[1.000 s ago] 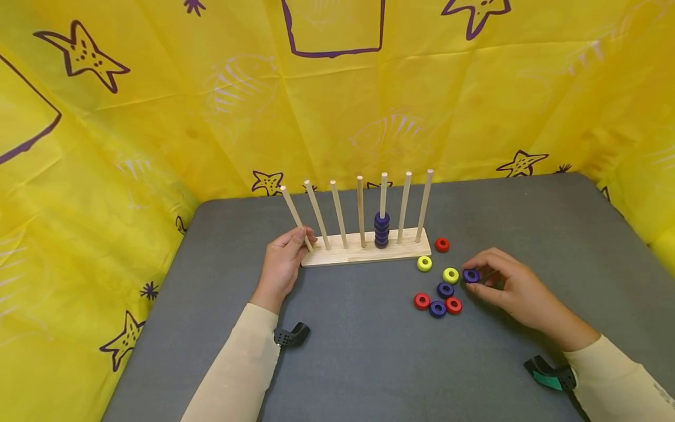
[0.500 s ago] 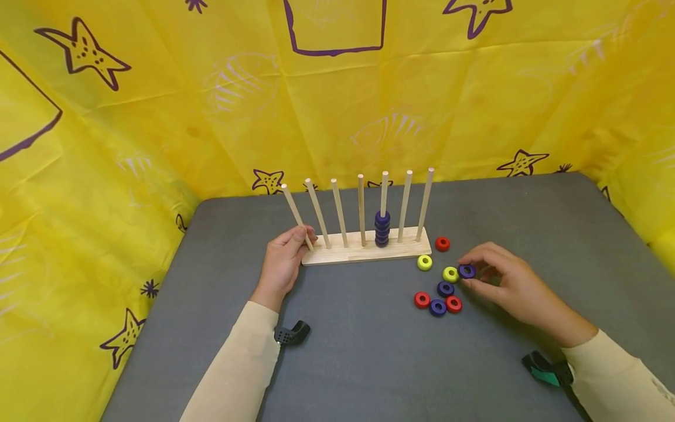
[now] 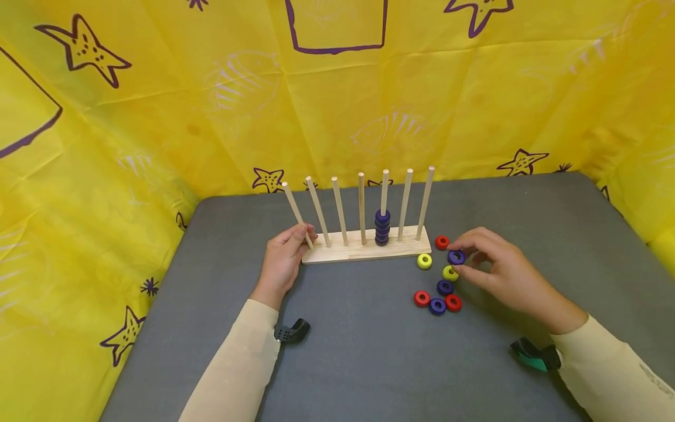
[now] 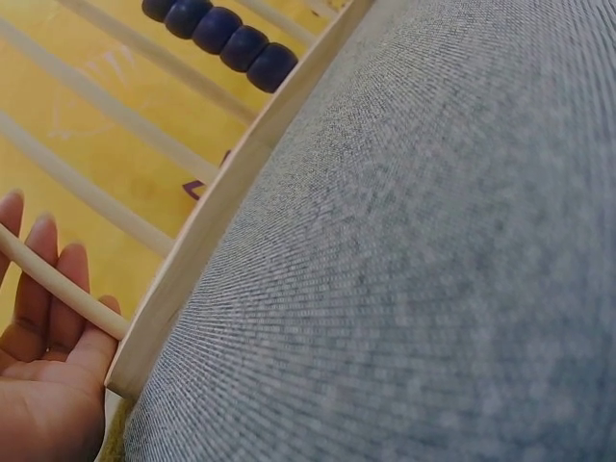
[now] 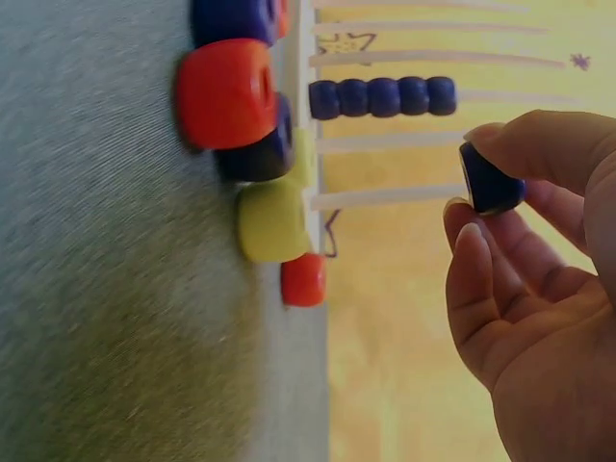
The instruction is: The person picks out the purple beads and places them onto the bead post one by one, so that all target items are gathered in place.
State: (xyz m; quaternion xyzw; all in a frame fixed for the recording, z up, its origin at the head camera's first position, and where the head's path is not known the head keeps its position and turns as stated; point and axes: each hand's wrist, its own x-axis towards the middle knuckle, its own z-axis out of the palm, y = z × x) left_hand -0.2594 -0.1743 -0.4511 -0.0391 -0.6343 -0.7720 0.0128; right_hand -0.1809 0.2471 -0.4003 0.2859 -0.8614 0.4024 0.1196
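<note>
a glossy blue ring shifts nearer the pale wooden peg rack, pinched by the right hand — the left hand grips the rack's end, perhaps steadying it.

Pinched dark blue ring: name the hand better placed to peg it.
Likely the right hand: it pinches that dark blue ring; the left hand holds the pale wooden peg rack.

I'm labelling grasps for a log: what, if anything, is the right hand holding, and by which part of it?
A dark blue ring, pinched by its outer rim between the thumb and fingers of the right hand.
</note>
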